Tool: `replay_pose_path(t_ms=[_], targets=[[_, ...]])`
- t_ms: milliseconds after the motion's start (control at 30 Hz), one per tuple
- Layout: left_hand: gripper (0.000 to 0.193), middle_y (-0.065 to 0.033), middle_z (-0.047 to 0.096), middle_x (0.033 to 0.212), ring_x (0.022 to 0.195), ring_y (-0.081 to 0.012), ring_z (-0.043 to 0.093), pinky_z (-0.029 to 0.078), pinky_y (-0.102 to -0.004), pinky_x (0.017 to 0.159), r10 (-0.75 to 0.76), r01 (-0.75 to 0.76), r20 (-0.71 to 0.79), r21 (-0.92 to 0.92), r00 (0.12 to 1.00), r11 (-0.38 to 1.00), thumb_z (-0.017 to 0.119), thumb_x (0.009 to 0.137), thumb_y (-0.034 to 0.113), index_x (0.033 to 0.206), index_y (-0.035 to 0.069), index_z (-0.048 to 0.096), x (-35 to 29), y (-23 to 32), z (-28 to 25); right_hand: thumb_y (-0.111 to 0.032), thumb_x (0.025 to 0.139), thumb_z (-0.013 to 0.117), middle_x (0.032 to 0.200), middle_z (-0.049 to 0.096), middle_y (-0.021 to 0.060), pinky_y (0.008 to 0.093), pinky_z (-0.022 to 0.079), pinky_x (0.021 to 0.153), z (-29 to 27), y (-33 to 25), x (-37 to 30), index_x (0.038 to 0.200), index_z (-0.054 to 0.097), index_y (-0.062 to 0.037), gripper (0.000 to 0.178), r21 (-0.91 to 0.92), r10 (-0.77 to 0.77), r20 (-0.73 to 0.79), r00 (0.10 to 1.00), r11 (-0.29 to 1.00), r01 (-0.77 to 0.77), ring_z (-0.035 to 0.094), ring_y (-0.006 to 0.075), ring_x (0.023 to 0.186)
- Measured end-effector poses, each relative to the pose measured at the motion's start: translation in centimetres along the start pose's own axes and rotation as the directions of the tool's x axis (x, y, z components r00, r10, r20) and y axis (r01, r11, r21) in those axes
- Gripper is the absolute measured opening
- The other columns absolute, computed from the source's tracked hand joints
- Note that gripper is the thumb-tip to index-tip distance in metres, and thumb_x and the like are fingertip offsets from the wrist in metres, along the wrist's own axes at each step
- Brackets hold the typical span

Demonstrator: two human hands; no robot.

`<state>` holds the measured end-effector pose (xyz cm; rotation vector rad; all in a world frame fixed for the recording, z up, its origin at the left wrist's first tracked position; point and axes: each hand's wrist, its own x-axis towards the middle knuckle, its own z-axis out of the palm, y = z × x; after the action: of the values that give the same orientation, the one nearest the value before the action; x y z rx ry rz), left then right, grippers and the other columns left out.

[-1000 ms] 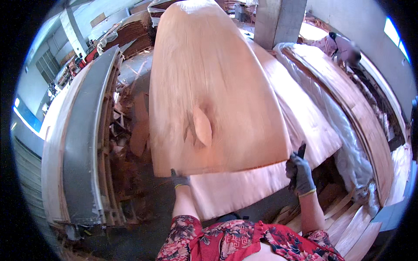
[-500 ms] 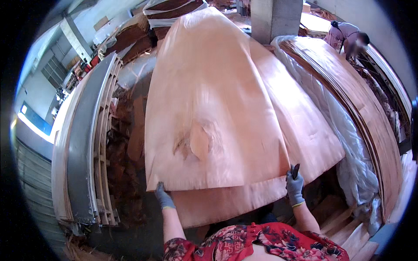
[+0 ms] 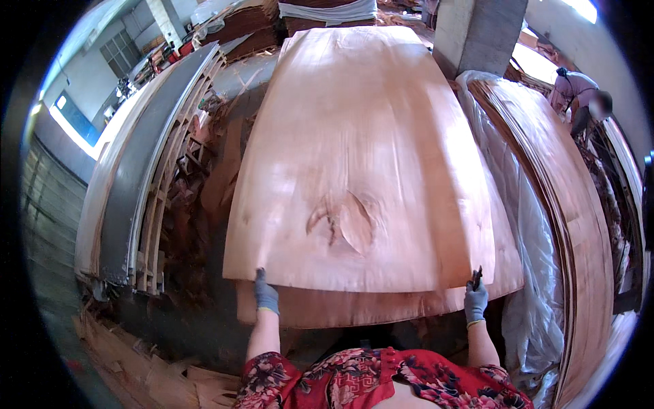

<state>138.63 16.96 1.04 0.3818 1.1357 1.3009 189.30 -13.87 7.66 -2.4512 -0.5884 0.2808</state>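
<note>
A large, thin wood veneer sheet [image 3: 340, 136] stretches away in front of me over another veneer sheet [image 3: 354, 312], whose near edge and right side show beneath it. My left hand [image 3: 266, 294], in a grey glove, grips the top sheet's near edge towards its left corner, thumb on top. At the near right corner my right hand [image 3: 476, 303], gloved alike, is closed on the same edge. A small dark tool [image 3: 476, 277] sticks up from that hand; its kind is unclear. Near the front, the top sheet has a torn knot area with an oval patch [image 3: 356, 223].
Left of me stands a long stack of boards [image 3: 146, 163] on wooden pallets. To the right lies a veneer stack [image 3: 552, 157] beside plastic sheeting [image 3: 528, 238]. A concrete pillar [image 3: 477, 37] rises behind. Another person [image 3: 579, 99] bends over at the far right. Veneer scraps [image 3: 157, 368] litter the floor.
The top veneer sheet has spread out flatter and wider, its right edge shifting right over the lower sheet. Both hands still hold its near edge and are farther apart; my view has shifted.
</note>
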Motion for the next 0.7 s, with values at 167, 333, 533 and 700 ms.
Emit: replay_pose_path(t_ms=[167, 333, 533, 700], targets=[[0.047, -0.0084, 0.056, 0.118, 0.110, -0.0285, 0.051, 0.039, -0.0457, 0.096, -0.151, 0.172, 0.131, -0.166, 0.980, 0.971, 0.057, 0.083, 0.035, 0.119, 0.006, 0.051, -5.2, -6.1, -3.9, -0.022, 0.084, 0.055, 0.101, 0.063, 0.0152, 0.0363, 0.049, 0.073, -3.9, 6.3, 1.3, 0.121, 0.054, -0.0180, 0.038, -0.062, -0.092, -0.080, 0.993, 0.994, 0.087, 0.063, 0.0289, 0.090], [0.052, -0.0094, 0.055, 0.119, 0.109, -0.0288, 0.051, 0.038, -0.0486, 0.095, -0.239, 0.238, 0.007, -0.129, 0.971, 0.963, 0.045, 0.087, 0.048, 0.119, 0.008, 0.051, -1.5, -6.7, -6.7, -0.008, 0.083, 0.056, 0.111, 0.063, 0.0079, 0.0294, 0.046, 0.079, -6.6, 5.1, 2.8, 0.125, 0.052, -0.0100, 0.042, 0.020, -0.066, -0.095, 0.993, 0.997, 0.069, 0.060, 0.0146, 0.096], [0.048, -0.0089, 0.055, 0.118, 0.106, -0.0266, 0.053, 0.043, -0.0438, 0.090, -0.375, 0.369, 0.004, -0.189, 0.927, 0.910, 0.049, 0.088, 0.042, 0.121, 0.006, 0.049, -1.8, -13.3, -8.7, -0.005, 0.083, 0.054, 0.112, 0.060, 0.0051, 0.0250, 0.045, 0.078, -7.7, 3.1, 7.2, 0.129, 0.047, -0.0085, 0.047, 0.056, 0.073, 0.009, 0.997, 0.996, -0.073, 0.057, 0.0147, 0.093], [0.049, -0.0040, 0.051, 0.124, 0.109, -0.0169, 0.049, 0.041, -0.0346, 0.092, -0.480, 0.479, -0.038, -0.020, 0.877, 0.878, 0.046, 0.091, 0.039, 0.125, 0.004, 0.047, -3.1, -15.8, -6.3, 0.006, 0.078, 0.053, 0.131, 0.047, 0.0082, 0.0269, 0.039, 0.092, -9.0, 6.9, 7.2, 0.137, 0.034, -0.0061, 0.063, 0.023, -0.234, -0.037, 0.972, 0.972, 0.235, 0.049, 0.0159, 0.109]])
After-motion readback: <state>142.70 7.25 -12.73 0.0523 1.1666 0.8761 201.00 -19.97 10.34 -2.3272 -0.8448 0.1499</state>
